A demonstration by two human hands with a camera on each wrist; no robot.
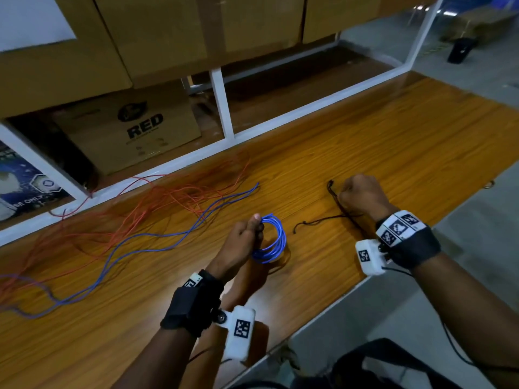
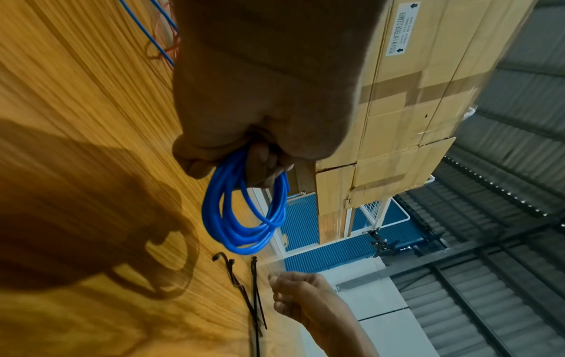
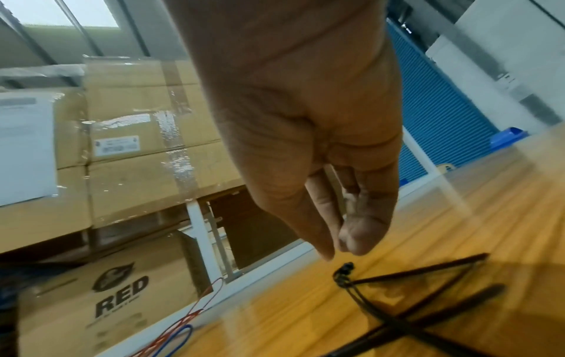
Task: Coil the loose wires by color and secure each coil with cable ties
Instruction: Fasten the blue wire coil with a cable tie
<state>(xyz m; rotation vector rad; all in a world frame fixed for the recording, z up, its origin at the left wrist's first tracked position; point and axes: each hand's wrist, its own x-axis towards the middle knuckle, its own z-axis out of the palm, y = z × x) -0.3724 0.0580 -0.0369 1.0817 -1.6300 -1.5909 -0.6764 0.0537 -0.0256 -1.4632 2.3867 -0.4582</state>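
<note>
**Blue coil in hand, ties on the table**

The left hand point(image 1: 243, 235) grips one round coil of smooth blue wire point(image 1: 271, 239) above the wood-grain table point(image 1: 393, 141). The right hand point(image 1: 362, 196) hovers with fingertips pinched together over thin black cable ties point(image 3: 422, 273); their count is unclear. Loose red wires point(image 1: 157, 203) sprawl leftward.

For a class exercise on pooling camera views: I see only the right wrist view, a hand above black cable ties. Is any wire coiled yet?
Observer: Yes, the left hand grips a blue coil, held clear of the table.
Operator: Is it tied?
Observer: No tie shows on it; the cable ties lie on the wood.
Operator: And the red wires?
Observer: The red wires lie loose and uncoiled at the table's left, beside loose blue wire.
</note>
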